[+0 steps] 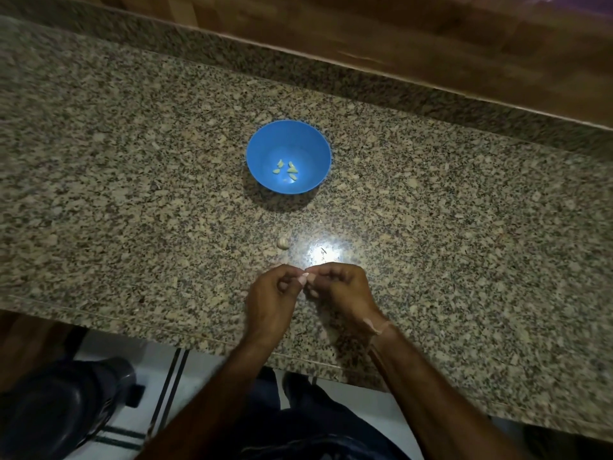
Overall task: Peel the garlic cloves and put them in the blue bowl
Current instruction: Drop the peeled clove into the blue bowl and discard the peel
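- The left hand (270, 295) curls above the speckled granite worktop (132, 194), its grip pinched on a small pale piece (303, 277) that is too small to identify.
- An unpeeled pale garlic clove (282, 243) lies on the worktop just beyond both grips, touching neither.
- The round blue plastic bowl (258, 154) stands farther back and holds several peeled garlic cloves (286, 169).
- The right hand (338, 287) pinches the same piece from the opposite side.

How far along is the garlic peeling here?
Done: a few peeled cloves lie in the blue bowl. In hand: the left hand and right hand pinch what looks like a clove between their fingertips, mostly hidden. Left: that clove, plus one apparently unpeeled garlic piece on the counter.
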A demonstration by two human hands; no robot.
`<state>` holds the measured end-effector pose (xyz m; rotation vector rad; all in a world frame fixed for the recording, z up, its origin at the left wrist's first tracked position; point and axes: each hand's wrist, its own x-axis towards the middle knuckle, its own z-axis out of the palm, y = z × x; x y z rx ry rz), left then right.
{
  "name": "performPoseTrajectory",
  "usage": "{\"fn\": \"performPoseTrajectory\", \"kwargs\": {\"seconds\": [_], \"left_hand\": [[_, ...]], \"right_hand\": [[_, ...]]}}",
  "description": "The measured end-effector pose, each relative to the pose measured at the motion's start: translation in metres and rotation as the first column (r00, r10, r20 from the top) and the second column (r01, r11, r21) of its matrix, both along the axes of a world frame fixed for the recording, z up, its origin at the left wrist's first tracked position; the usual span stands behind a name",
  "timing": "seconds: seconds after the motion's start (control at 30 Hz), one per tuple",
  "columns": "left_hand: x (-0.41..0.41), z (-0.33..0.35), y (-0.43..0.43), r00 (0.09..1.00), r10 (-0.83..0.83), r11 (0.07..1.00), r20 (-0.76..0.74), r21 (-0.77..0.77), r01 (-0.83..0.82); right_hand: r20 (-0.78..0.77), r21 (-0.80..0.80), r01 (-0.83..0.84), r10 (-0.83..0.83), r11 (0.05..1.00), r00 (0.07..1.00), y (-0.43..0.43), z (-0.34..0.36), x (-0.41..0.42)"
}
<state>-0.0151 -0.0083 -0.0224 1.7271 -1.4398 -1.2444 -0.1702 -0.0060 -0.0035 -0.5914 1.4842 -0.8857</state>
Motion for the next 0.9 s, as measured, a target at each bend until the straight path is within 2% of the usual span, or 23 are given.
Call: {"fn": "performPoseTrajectory", "kwargs": {"seconds": [0.07,0.17,0.3,0.37,0.47,0.67,0.9], "left_hand": [[-0.001,0.005,0.002,0.992,0.040,0.998,-0.121,0.059,-0.033],[-0.001,0.012,0.003,0.966,0.065,0.993,-0.250,0.110,-0.039],[-0.001,0.024,0.002,0.948,0.092,0.987,-0.306,0.154,-0.047],[-0.001,0.031,0.001,0.958,0.066,0.993,-0.278,0.115,-0.035],[0.000,0.036,-0.003,0.989,-0.021,1.000,-0.143,-0.007,0.020],[-0.011,0.042,-0.001,0.983,-0.175,0.981,-0.049,-0.091,0.170],[-0.021,0.038,0.002,0.962,-0.271,0.935,0.042,-0.225,0.273]], "right_hand": [[0.111,0.036,0.064,-0.068,0.997,0.991,0.006,0.004,0.001],[0.155,0.037,0.093,-0.097,0.995,0.983,0.009,0.008,-0.001],[0.165,-0.033,0.080,-0.073,0.996,0.984,0.010,0.015,-0.004],[0.071,-0.111,0.036,-0.029,0.993,0.997,0.010,0.018,-0.005],[-0.115,-0.243,-0.067,0.040,0.968,0.993,0.010,0.019,-0.005],[-0.312,-0.356,-0.141,0.025,0.924,0.950,0.014,0.018,-0.001],[-0.382,-0.373,-0.128,-0.027,0.919,0.924,0.016,0.021,-0.005]]}}
